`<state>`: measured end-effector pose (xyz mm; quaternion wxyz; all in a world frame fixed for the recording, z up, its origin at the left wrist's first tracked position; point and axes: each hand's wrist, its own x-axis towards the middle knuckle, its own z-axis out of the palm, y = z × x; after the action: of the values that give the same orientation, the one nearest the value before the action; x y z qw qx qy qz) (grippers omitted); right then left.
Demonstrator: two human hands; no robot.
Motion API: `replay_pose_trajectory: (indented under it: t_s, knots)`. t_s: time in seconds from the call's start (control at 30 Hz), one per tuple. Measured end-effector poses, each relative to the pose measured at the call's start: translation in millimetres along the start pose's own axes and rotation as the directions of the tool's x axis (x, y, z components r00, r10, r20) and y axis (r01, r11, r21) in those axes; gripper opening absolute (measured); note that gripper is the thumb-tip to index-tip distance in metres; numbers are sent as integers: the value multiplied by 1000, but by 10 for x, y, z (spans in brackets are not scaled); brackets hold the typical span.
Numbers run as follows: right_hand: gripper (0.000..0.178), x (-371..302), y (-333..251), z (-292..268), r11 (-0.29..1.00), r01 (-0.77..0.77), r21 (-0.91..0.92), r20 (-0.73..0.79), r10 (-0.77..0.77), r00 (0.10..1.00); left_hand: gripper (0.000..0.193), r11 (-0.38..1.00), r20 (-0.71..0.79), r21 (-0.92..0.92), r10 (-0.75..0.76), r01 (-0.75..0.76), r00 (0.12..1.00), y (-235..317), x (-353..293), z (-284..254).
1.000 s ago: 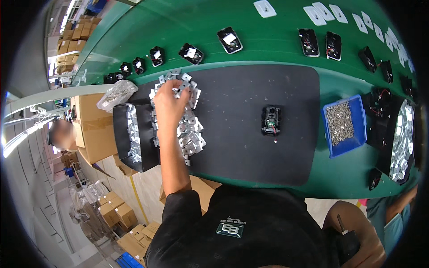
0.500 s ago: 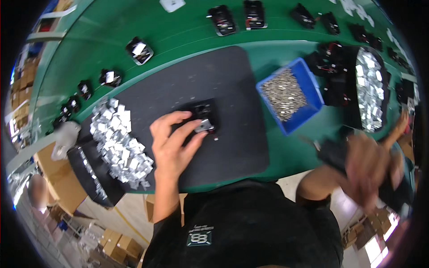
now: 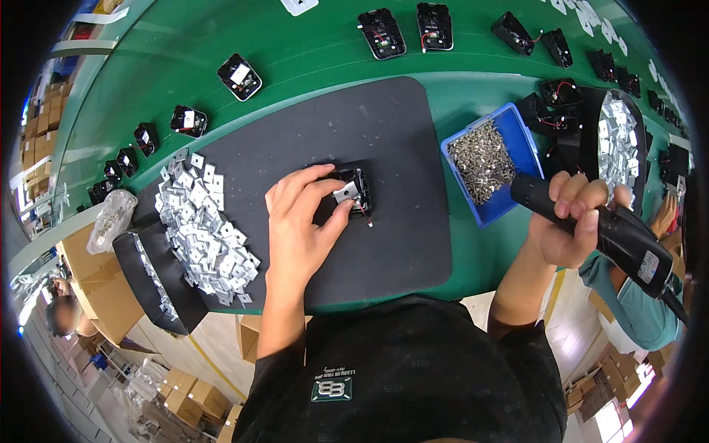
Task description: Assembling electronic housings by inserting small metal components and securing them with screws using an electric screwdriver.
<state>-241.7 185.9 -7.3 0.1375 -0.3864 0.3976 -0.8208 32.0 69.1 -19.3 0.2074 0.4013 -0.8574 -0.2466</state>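
Note:
On the black mat, a small black plastic housing sits with its open side up, a thin red wire at its lower edge. My left hand curls over its left side, thumb and fingers closed about a small silver metal plate with a hole, which is at the housing's inside. To the right, my right hand is wrapped round a black corded electric screwdriver. The tool is raised off the bench, its thick front end pointing left near the screw bin; its bit cannot be made out.
A blue bin of screws stands right of the mat. Loose metal plates are heaped at left, with more in a black tray at right. Several black housings line the green surface beyond. A co-worker's hand shows at far right.
My right hand, blurred before, has moved up and left with the screwdriver, which now shows clearly. My left hand stays at the housing and plate. The whole view has shifted slightly.

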Motion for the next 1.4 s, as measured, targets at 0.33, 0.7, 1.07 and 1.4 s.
replay_pose_trajectory:
  t_s: [0.33, 0.7, 1.07, 1.4]
  knots:
    - [50, -70, -20, 4, 998, -32, 49, 21, 31, 999, 18, 988, 16, -121, -94, 95, 995, -27, 79, 107]
    - [50, -43, -82, 30, 987, -86, 134, 50, 80, 996, 22, 922, 65, -330, -194, 204, 979, 60, 227, 179]
    - [48, -47, -288, 68, 971, -35, 238, 40, 26, 999, 32, 991, 63, -132, 26, -17, 998, 59, 144, 264]
    - [47, 52, -490, 20, 950, -26, 311, 94, -4, 996, 40, 909, -30, -153, 389, -389, 921, 623, 288, 316]
